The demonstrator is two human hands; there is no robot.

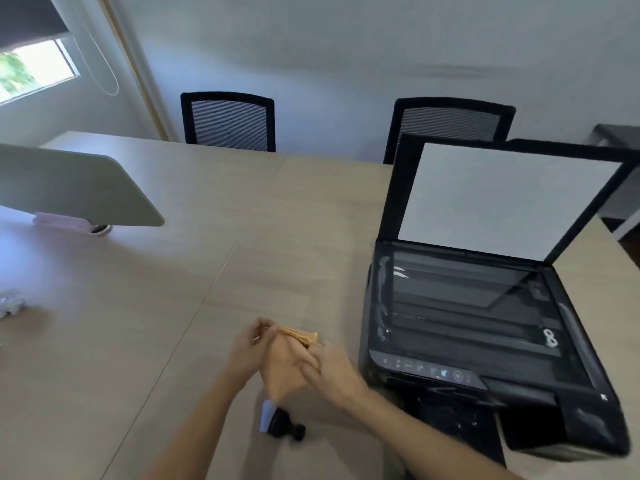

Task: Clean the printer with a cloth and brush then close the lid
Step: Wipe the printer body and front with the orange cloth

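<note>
A black printer [485, 341] stands at the right of the table, its scanner lid [502, 199] raised and showing a white underside. The dark glass bed [460, 306] lies exposed. To the left of the printer, both hands hold an orange cloth [284, 368] just above the table. My left hand [247, 351] pinches its upper left edge. My right hand [332, 372] grips its right side. A small black brush with pale bristles [277, 420] lies on the table directly below the cloth, near my forearms.
The wooden table [173, 306] stretches left and back. A grey-green divider panel [76, 188] stands at the far left, and a small blurred object [12, 301] lies at the left edge. Two black mesh chairs [228, 121] stand behind the table.
</note>
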